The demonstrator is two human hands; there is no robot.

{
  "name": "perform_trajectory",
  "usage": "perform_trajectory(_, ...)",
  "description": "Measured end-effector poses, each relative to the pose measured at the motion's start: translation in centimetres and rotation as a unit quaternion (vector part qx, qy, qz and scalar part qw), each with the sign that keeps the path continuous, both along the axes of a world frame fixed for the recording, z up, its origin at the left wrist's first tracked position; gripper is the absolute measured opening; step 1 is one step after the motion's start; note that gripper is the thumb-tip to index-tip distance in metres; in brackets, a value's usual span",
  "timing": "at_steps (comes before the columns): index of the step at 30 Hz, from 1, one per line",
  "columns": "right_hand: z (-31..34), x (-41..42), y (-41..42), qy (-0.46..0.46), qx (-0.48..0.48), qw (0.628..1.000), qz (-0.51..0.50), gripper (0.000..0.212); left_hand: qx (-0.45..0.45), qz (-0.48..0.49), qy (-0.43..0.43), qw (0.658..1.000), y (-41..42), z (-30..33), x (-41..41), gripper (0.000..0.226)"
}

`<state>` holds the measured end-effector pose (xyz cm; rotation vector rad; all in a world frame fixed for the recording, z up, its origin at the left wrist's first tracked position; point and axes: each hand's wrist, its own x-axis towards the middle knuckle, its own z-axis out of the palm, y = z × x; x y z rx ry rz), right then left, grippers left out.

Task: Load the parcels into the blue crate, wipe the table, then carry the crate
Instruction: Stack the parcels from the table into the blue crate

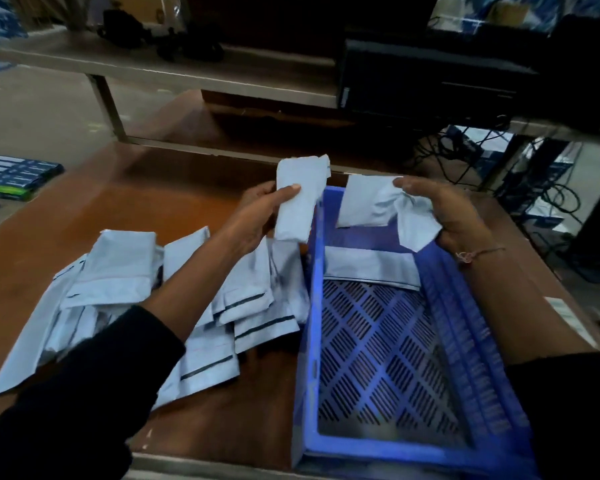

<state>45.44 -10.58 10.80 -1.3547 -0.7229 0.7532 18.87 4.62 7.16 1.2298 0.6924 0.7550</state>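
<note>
Both sleeves, black, come in from the bottom edge, nearest to the camera, and reach forward over the table (84, 209).

By my judgement the task is at its beginning. Loading is under way, the wiping of the table is not yet started, and no cloth is visible. The carrying also remains.

Going from large to small: the table is one, brown and wooden. On its right part stands one blue crate (447, 296), open at the top, with a perforated bottom that is mostly bare. Left of the crate, touching its wall, lies the pile of parcels (125, 285), pale grey bags that overlap each other. I count about nine or ten there, but the overlap does not allow an exact number. Inside the crate one flat parcel (371, 266) lies at the far end.

Two more parcels are in the air. The left hand (257, 216) holds one parcel (298, 202) upright just at the left rim of the crate, thumb in front and fingers clamped behind it. The right hand (454, 209) grips another parcel (392, 209) over the far end of the crate, the fingers closed on its crumpled edge.

So one parcel is loaded, two are about to go in, and the pile is left.
</note>
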Motion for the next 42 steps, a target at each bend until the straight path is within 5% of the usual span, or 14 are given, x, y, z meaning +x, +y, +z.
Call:
perform_trajectory(3,-2.0,2.1,-1.6,-0.098,-0.076,0.992,-0.015,0.026,0.057,-0.016,0.011,0.998,-0.8,1.0,2.1,0.035)
perform_trajectory(8,-8.4,3.8,0.1,-0.117,-0.229,0.965,0.045,0.031,0.117,-0.009,0.049,0.992,-1.8,1.7,5.0,0.025)
perform_trajectory(11,-11.2,4.8,1.6,-0.261,-0.237,0.933,0.069,0.033,0.121,-0.008,0.067,0.99,-1.9,1.3,6.1,0.036)
perform_trajectory(16,-11.6,6.1,2.7,-0.626,-0.261,0.733,0.044,0.031,0.135,-0.009,0.089,0.987,-2.2,1.2,6.7,0.038)
perform_trajectory(19,-11.5,5.4,2.2,-0.755,-0.294,0.583,0.065,0.031,0.151,-0.01,0.097,0.984,-2.5,1.2,7.2,0.038)
perform_trajectory(20,-11.5,4.8,1.9,-0.761,-0.311,0.563,0.086,0.031,0.155,-0.012,0.098,0.983,-2.5,1.2,7.4,0.038)
perform_trajectory(21,-11.9,4.4,1.7,-0.749,-0.332,0.563,0.109,0.032,0.16,-0.013,0.099,0.982,-2.5,1.2,7.6,0.037)
perform_trajectory(25,-14.1,2.2,1.3,-0.598,-0.419,0.657,0.186,0.058,0.172,-0.025,0.109,0.979,-2.2,0.7,8.4,0.037)
perform_trajectory(32,-17.8,1.5,2.5,-0.624,-0.448,0.605,0.21,0.07,0.172,-0.037,0.105,0.979,-2.5,-0.1,9.7,0.036)
perform_trajectory(38,-19.0,0.8,3.6,-0.529,-0.445,0.704,0.163,0.071,0.18,-0.043,0.115,0.976,-2.6,-0.4,11.1,0.031)
perform_trajectory(42,-17.4,1.5,3.2,-0.472,-0.441,0.744,0.17,0.092,0.211,-0.047,0.149,0.965,-2.0,-0.7,11.8,0.029)
